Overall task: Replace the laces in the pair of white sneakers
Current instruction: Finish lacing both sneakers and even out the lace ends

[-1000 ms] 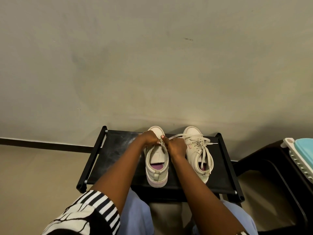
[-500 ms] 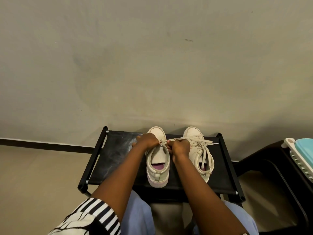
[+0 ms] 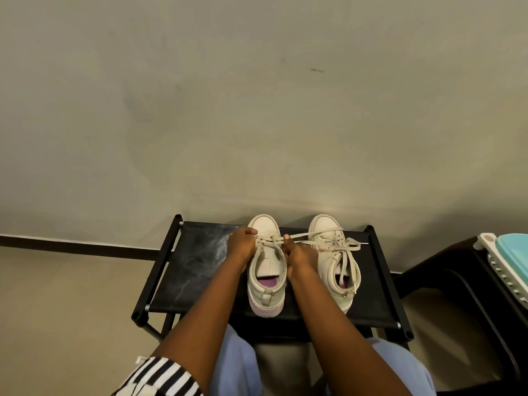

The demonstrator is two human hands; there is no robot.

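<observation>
Two white sneakers stand side by side on a black fabric rack (image 3: 197, 264), toes toward the wall. The left sneaker (image 3: 265, 270) has its tongue laid open and a cream lace (image 3: 268, 241) crossing only its lowest eyelets. My left hand (image 3: 241, 245) holds the sneaker's left side and pinches one end of that lace. My right hand (image 3: 300, 251) pinches the other end on the sneaker's right side; this end runs off to the right over the other shoe. The right sneaker (image 3: 334, 261) is fully laced, with loose loops hanging into its opening.
The rack stands against a plain grey wall (image 3: 257, 110) on a beige floor. A dark chair or table (image 3: 468, 281) stands to the right, with a teal-and-white object (image 3: 508, 252) at the frame edge. My knees in light blue trousers sit under the rack's near edge.
Both hands have drawn apart a little, and the lace now lies crossed over the left sneaker's lowest eyelets, with its ends pulled outward.
</observation>
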